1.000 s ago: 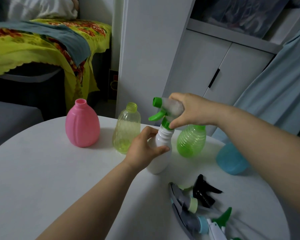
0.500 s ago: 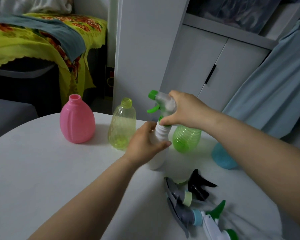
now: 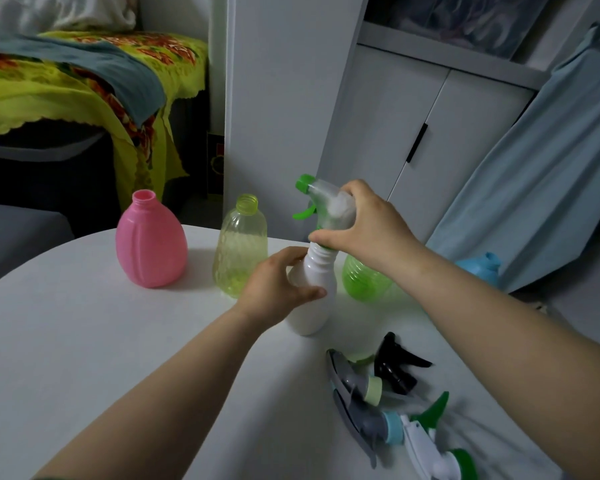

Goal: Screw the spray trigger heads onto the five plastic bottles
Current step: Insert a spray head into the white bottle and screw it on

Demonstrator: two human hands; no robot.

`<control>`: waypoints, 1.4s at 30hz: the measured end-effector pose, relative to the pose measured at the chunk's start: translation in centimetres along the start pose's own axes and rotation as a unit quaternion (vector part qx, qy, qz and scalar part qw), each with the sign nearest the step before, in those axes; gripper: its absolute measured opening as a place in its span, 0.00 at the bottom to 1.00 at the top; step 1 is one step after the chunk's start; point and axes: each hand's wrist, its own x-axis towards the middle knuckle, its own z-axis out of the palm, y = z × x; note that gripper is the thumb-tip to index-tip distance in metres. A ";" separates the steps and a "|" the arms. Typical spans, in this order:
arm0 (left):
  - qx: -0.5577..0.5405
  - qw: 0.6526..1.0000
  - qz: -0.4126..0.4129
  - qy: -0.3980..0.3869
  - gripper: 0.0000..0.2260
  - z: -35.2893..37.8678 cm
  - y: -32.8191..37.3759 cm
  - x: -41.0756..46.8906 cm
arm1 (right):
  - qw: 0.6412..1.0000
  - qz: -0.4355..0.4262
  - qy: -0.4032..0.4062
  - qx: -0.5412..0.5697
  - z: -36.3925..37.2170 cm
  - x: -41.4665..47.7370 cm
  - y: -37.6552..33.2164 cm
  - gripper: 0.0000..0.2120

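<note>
My left hand (image 3: 274, 289) grips the white bottle (image 3: 314, 306), which stands upright on the round white table (image 3: 84, 341). On its neck sits a clear and green trigger head (image 3: 321, 207), held at the collar by my right hand (image 3: 364, 226). A pink bottle (image 3: 150, 244) and a pale yellow bottle (image 3: 240, 247) stand open-necked at the left. Behind my right wrist are a green bottle (image 3: 361, 282) and a blue bottle (image 3: 482, 268). Several loose trigger heads lie at the front right: a black one (image 3: 395, 367), two grey ones (image 3: 355, 379) and a white and green one (image 3: 433, 445).
A white cupboard (image 3: 395, 133) stands right behind the table. Light blue cloth (image 3: 534, 185) hangs at the right. A bed with a yellow patterned cover (image 3: 66, 88) is at the back left. The table's edge curves close behind the bottles.
The trigger head has come down onto the white bottle's neck. My right hand has shifted its grip lower, to the collar. The camera view moved slightly.
</note>
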 end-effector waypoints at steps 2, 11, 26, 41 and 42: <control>-0.001 1.000 -0.004 -0.006 0.25 -0.2 0.0 0.1 | 0.994 0.026 -0.052 0.089 -0.3 -0.4 0.6 0.26; -0.009 1.000 -0.003 -0.018 0.25 -0.4 0.0 0.0 | 0.916 0.001 -0.149 0.372 0.2 -1.3 4.0 0.19; -0.013 1.000 0.004 -0.024 0.24 -0.4 0.2 0.0 | 0.918 -0.015 -0.075 0.388 2.2 -1.2 3.7 0.12; -0.023 1.000 0.003 -0.019 0.23 -0.1 -0.3 0.0 | 0.917 -0.014 -0.036 0.397 4.1 -1.2 3.8 0.12; -0.022 1.000 0.002 -0.015 0.23 -0.1 -0.2 0.0 | 0.914 -0.008 -0.031 0.404 4.1 -1.3 3.8 0.11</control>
